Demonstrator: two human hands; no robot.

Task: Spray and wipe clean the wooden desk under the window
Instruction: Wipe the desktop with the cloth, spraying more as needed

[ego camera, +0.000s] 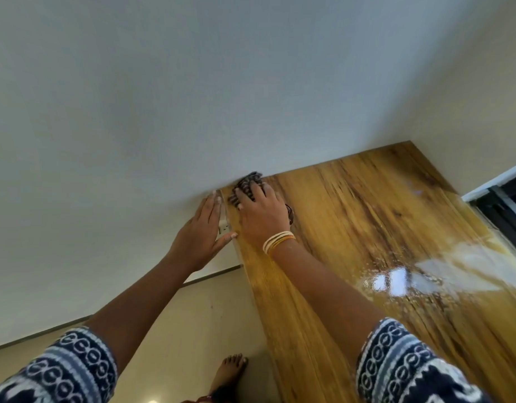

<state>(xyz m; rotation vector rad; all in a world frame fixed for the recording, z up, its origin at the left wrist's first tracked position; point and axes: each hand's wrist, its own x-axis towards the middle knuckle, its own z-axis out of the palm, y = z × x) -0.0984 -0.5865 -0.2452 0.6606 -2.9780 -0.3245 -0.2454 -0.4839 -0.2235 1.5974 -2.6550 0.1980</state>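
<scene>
Wooden desk [352, 228] is mid-wipe: right hand [261, 213] presses a dark cloth [248, 184] flat-fingered into the far left corner by the wall, left hand [200, 235] open, braced on the desk's edge. Next I'd drag the cloth toward the wet patch [411, 279] (still shiny) near right.

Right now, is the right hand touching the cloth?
Touching: the head view shows the right hand pressed flat on the dark cloth at the desk's far corner.

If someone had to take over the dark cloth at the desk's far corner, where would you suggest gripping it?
Probably the bunched far end of the cloth, reached from above: it shows past the right hand that presses it flat on the desk. The wall behind blocks a rear approach.
</scene>
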